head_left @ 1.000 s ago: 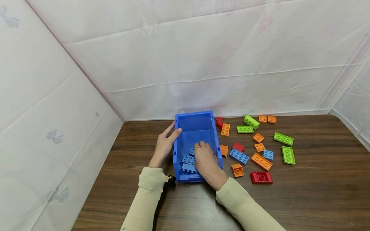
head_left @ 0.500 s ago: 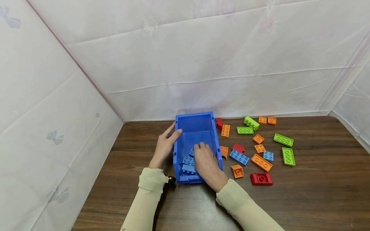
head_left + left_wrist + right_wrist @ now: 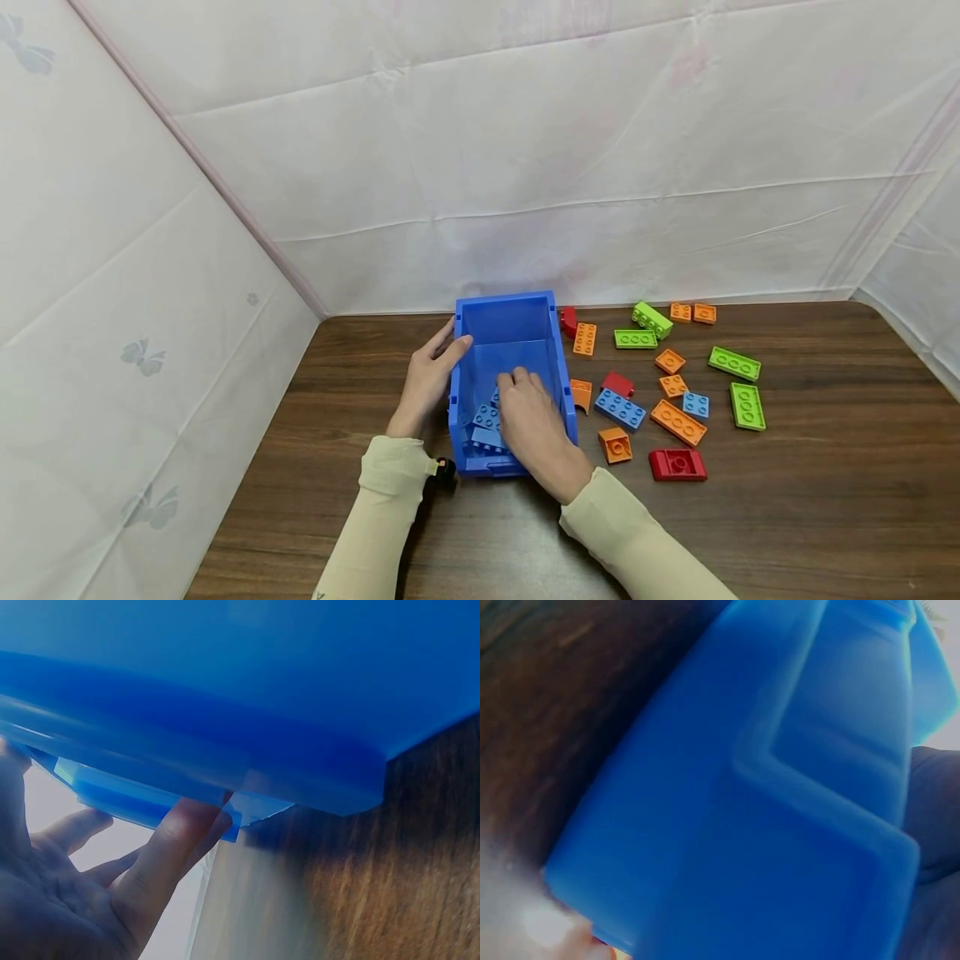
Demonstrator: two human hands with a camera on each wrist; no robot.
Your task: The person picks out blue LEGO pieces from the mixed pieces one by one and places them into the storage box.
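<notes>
A blue plastic storage bin (image 3: pixel 510 329) stands on the table with several blue toy building bricks (image 3: pixel 487 417) lying in its near part. At its left side my left hand (image 3: pixel 423 383) grips the wall, thumb over the rim and fingers outside. The left wrist view shows the fingers (image 3: pixel 172 840) against the bin's outer side. My right hand (image 3: pixel 536 425) reaches down into the bin, over the bricks, its fingers bent downward. Its fingertips are hidden, so whether they hold a brick cannot be seen. In the right wrist view the bin's wall (image 3: pixel 705 825) covers most of the hand.
Right of the bin lie scattered bricks: a blue brick (image 3: pixel 620 408), an orange plate (image 3: pixel 678 422), a red brick (image 3: pixel 678 465), a green plate (image 3: pixel 747 406) and several others. White sheeting (image 3: pixel 570 167) rises behind the dark wooden table (image 3: pixel 825 500).
My right hand has shifted slightly left inside the bin, covering a little more of the blue bricks. The left hand and the bin stay in place.
</notes>
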